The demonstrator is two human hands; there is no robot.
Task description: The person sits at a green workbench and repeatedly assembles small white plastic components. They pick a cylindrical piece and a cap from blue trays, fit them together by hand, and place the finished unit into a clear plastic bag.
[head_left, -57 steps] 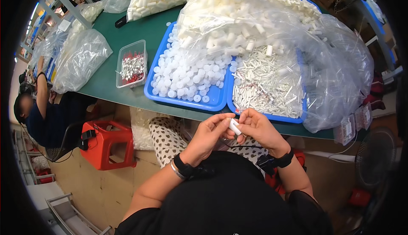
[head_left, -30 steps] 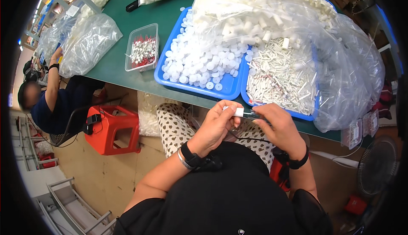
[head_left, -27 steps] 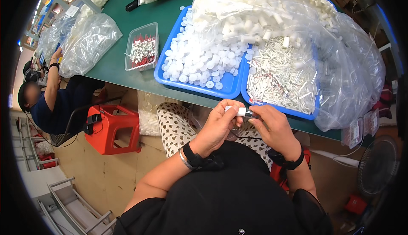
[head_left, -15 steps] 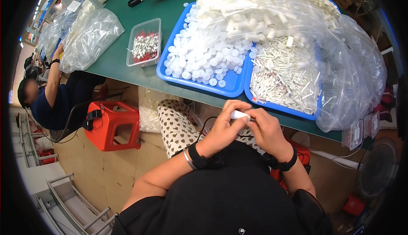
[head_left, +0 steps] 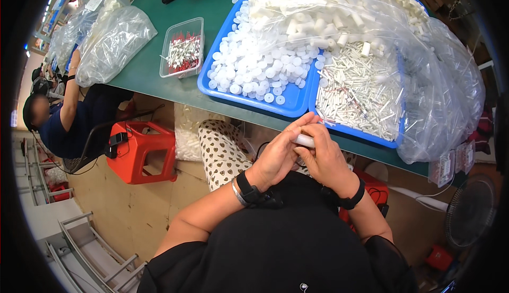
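My left hand [head_left: 278,155] and my right hand [head_left: 324,156] are pressed together below the table's near edge, both closed around a small white plastic tube [head_left: 304,141]. Only a short piece of the tube shows between the fingers. Just beyond my hands lies a blue tray [head_left: 239,94] full of round white caps [head_left: 253,65]. To its right a second blue tray [head_left: 366,134] holds thin white tubes [head_left: 360,89].
Large clear bags of white parts [head_left: 344,6] rest over the trays on the green table [head_left: 159,70]. A clear box of red-and-white pieces [head_left: 183,51] stands left of the trays. Another person [head_left: 63,118] sits at the left beside a red stool [head_left: 140,150]. A fan [head_left: 469,213] stands at lower right.
My hands held the white piece apart between fingertips a second ago; they have since closed together around it and shifted slightly toward my body.
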